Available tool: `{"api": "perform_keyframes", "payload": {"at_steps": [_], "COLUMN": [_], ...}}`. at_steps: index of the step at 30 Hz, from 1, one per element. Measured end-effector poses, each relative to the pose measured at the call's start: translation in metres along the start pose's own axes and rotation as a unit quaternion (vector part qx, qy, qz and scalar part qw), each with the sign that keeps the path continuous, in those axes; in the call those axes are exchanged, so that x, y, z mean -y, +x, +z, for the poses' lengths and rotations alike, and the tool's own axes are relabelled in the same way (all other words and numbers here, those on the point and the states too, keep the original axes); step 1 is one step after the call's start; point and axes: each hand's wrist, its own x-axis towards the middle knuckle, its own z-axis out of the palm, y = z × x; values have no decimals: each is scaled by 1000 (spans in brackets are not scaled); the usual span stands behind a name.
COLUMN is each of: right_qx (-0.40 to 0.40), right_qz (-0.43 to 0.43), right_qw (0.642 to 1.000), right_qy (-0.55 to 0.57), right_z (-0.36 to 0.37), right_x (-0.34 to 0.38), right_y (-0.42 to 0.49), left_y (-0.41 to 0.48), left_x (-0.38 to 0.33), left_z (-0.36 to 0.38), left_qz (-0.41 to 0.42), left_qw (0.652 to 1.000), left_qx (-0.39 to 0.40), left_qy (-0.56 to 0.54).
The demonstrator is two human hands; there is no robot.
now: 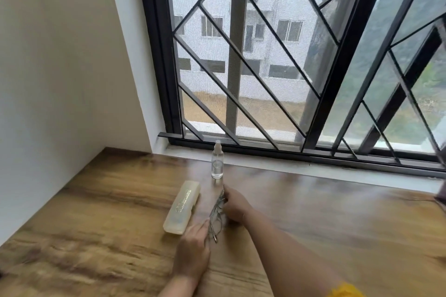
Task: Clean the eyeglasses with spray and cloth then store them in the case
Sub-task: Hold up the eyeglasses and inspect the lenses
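Thin-framed eyeglasses [216, 215] are held just above the wooden table [96, 212], folded and pointing away from me. My right hand [235, 206] grips their far end. My left hand [193, 247] holds their near end with its fingertips. A pale translucent case [182, 207] lies closed on the table just left of the glasses. A small clear spray bottle [217, 160] stands upright beyond them, close to the window sill. No cloth shows in this view.
A white wall [60, 67] borders the table on the left. A window with a dark metal grille [277, 67] runs along the far edge behind a pale sill [313, 169]. A dark object [441, 196] shows at the right edge.
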Motion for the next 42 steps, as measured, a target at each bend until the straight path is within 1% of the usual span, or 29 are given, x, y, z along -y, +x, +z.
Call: {"api": "perform_keyframes", "payload": {"at_steps": [3, 6, 9, 11, 13, 16, 18, 20, 22, 25, 27, 29, 33, 35, 37, 39, 40, 41, 42], "right_qx": [-38, -87, -137, -186, -232, -258, -268, -273, -285, -307, -315, -315, -292, -291, -298, -315, -326, -335, -341], "right_qz": [8, 43, 56, 53, 63, 70, 81, 102, 126, 138, 138, 135, 136, 127, 101, 57, 39, 24, 15], "right_qw": [997, 986, 970, 953, 923, 880, 861, 851, 841, 826, 824, 824, 814, 813, 824, 842, 847, 849, 852], "right_qy": [59, 132, 191, 234, 300, 393, 424, 437, 442, 452, 450, 451, 484, 489, 471, 434, 418, 408, 398], "right_z": [-11, -19, -32, -45, -55, -64, -68, -66, -60, -55, -56, -58, -58, -56, -56, -57, -57, -57, -56], "right_x": [-3, -15, -26, -37, -51, -71, -85, -101, -117, -130, -132, -132, -127, -126, -125, -123, -122, -121, -120], "right_y": [-6, -11, -24, -38, -56, -87, -106, -119, -125, -128, -127, -126, -128, -129, -131, -134, -136, -139, -141], "left_y": [7, 15, 25, 32, 38, 44, 46, 46, 44, 38, 35, 33, 38, 39, 41, 44, 45, 47, 47], "left_x": [-2, -3, -9, -15, -22, -36, -46, -53, -58, -62, -62, -58, -57, -59, -62, -66, -68, -69, -69], "left_z": [-1, 1, 0, 0, 2, 8, 14, 21, 29, 36, 36, 34, 27, 23, 18, 13, 11, 11, 10], "left_qz": [-14, -83, -102, -95, -94, -58, -36, -32, -56, -93, -125, -155, -245, -261, -264, -267, -262, -247, -217], "left_qw": [1000, 994, 990, 987, 983, 984, 983, 981, 976, 964, 953, 936, 868, 848, 843, 836, 839, 852, 873], "left_qx": [-15, -9, -8, -28, -45, -60, -52, -40, -4, 50, 97, 122, 142, 140, 140, 154, 162, 167, 175], "left_qy": [-22, -76, -98, -127, -154, -159, -172, -189, -213, -242, -260, -293, -409, -439, -448, -455, -448, -430, -399]}}
